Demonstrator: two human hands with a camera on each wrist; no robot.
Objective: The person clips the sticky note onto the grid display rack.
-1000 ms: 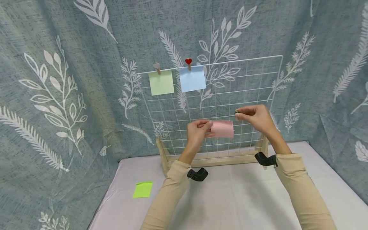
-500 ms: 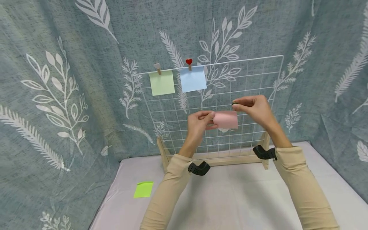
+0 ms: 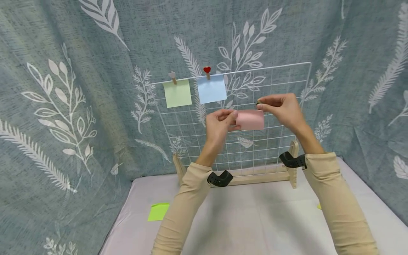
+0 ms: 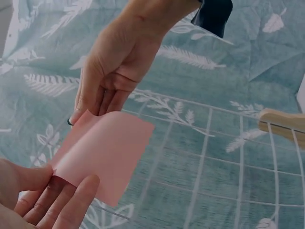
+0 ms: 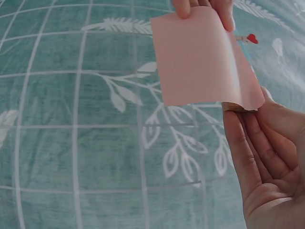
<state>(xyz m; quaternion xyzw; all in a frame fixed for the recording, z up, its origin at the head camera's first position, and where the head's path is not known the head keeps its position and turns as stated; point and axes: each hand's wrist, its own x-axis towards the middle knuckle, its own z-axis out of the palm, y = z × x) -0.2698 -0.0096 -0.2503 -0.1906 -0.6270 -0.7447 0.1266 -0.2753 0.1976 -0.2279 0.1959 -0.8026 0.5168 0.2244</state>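
In the head view my left hand (image 3: 220,127) pinches the left edge of a pink sticky note (image 3: 250,119), thumb in front and fingers behind. The note bows into a curve before the wire grid (image 3: 271,85). My right hand (image 3: 285,108) is at the note's upper right corner, pinching a small wooden clothespin (image 5: 232,106) with a dark end, mostly hidden by fingers and paper. On the grid's top bar, a white-heart clothespin (image 3: 173,77) holds a pale green note (image 3: 177,94). Beside it, a red-heart clothespin (image 3: 208,72) holds a light blue note (image 3: 211,89).
The grid stands in a wooden base (image 3: 261,178) on a white-covered table (image 3: 242,219). A bright green sticky note (image 3: 157,211) lies at the table's left, and a bit of something yellow (image 3: 319,206) shows beside the right sleeve. A leaf-patterned curtain (image 3: 105,106) hangs behind.
Both hands have risen in front of the grid, bringing the pink note up. The right hand has come in from the right to the note's upper corner.
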